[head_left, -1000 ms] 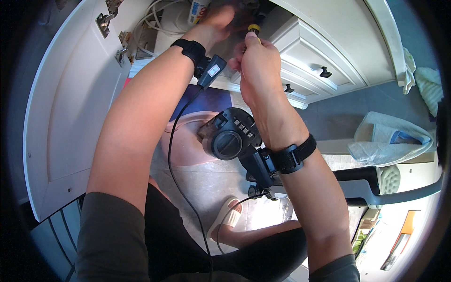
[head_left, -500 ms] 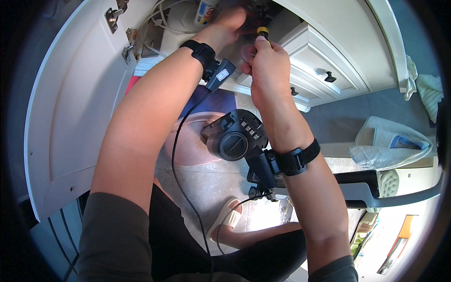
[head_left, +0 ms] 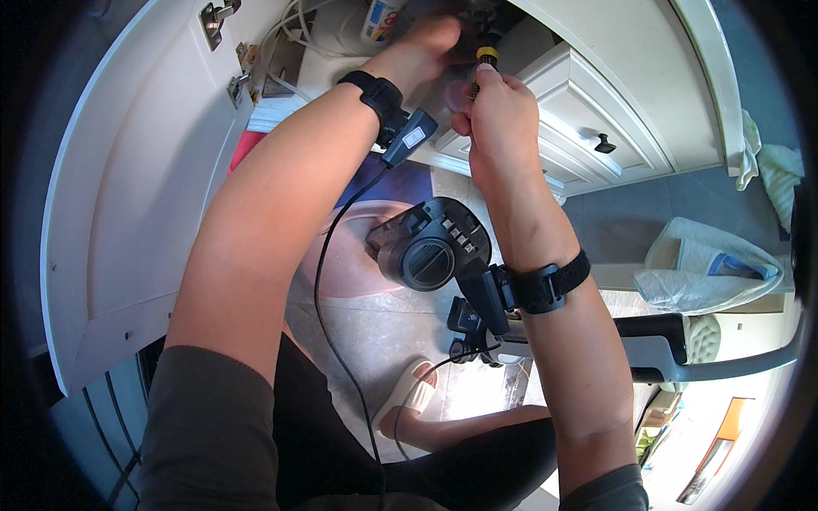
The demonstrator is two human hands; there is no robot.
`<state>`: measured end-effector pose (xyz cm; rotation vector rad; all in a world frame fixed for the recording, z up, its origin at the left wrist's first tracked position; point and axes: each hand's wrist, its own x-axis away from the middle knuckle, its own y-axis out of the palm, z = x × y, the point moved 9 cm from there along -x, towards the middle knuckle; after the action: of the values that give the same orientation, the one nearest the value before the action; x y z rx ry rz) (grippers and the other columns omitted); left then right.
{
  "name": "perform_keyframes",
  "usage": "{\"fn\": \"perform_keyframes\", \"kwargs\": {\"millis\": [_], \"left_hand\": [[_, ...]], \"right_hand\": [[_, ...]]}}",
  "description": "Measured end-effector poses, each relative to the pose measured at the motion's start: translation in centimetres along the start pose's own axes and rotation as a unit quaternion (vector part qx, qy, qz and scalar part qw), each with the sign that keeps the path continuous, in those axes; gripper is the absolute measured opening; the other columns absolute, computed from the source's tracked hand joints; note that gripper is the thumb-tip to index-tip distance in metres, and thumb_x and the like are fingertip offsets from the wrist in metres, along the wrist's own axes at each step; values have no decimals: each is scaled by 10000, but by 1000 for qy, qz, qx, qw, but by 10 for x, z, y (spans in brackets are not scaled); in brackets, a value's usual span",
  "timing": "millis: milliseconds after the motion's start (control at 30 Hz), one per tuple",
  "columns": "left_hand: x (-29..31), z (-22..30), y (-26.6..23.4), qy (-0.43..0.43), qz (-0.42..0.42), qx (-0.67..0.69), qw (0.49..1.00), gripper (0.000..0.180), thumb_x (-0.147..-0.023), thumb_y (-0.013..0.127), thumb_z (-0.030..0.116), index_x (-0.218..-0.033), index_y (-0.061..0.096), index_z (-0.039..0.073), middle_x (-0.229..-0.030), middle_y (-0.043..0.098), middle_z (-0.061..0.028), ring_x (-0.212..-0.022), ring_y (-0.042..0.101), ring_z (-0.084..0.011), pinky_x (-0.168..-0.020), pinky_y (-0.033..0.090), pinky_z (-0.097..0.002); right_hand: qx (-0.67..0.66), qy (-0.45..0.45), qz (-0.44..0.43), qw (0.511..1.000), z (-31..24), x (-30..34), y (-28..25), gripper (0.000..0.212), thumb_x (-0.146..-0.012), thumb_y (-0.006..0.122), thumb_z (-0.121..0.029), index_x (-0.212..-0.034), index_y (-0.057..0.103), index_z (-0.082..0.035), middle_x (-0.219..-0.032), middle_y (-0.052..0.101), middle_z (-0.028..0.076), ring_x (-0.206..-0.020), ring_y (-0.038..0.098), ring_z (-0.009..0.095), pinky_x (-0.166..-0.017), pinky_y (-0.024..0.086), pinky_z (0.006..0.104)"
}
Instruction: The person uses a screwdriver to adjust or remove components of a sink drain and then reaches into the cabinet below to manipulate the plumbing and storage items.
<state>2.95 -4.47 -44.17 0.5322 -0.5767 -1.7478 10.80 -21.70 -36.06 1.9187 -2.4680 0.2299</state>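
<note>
Inside the open white cabinet [head_left: 128, 196], right hand [head_left: 503, 111] grips a yellow-tipped screwdriver [head_left: 486, 58] beside the left hand [head_left: 430, 43], curled on something hidden; working blind, the tip may slip.

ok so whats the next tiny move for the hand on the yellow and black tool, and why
Probably a small twist of the tool: the right hand grips it, tip aimed into the open cabinet, where the left hand reaches beside it. What the tip meets is hidden in the dark.

Cream cabinet door [head_left: 128, 213] open left, drawers [head_left: 588, 145] right, sunlit tiled floor [head_left: 383, 332].
</note>
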Motion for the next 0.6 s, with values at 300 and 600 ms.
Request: {"fn": "perform_keyframes", "kwargs": {"millis": [300, 600], "left_hand": [[4, -6, 3, -16, -7, -22, 1000, 323, -1067, 464, 215, -1316, 609, 70, -1251, 683, -97, -1085, 672, -226, -956, 559, -388], [30, 15, 25, 24, -170, 128, 977, 289, -1018, 474, 140, -1248, 634, 67, -1176, 695, -82, -1035, 672, -216, -873, 570, -386]], "right_hand": [[37, 11, 16, 999, 4, -13, 5, 148, -998, 501, -138, -972, 519, 6, -774, 512, 73, -636, 487, 156, -485, 350, 314], [55, -16, 4, 998, -7, -13, 1, 211, -983, 528, -163, -916, 544, 37, -764, 542, 101, -543, 474, 184, -471, 382, 330]]}}
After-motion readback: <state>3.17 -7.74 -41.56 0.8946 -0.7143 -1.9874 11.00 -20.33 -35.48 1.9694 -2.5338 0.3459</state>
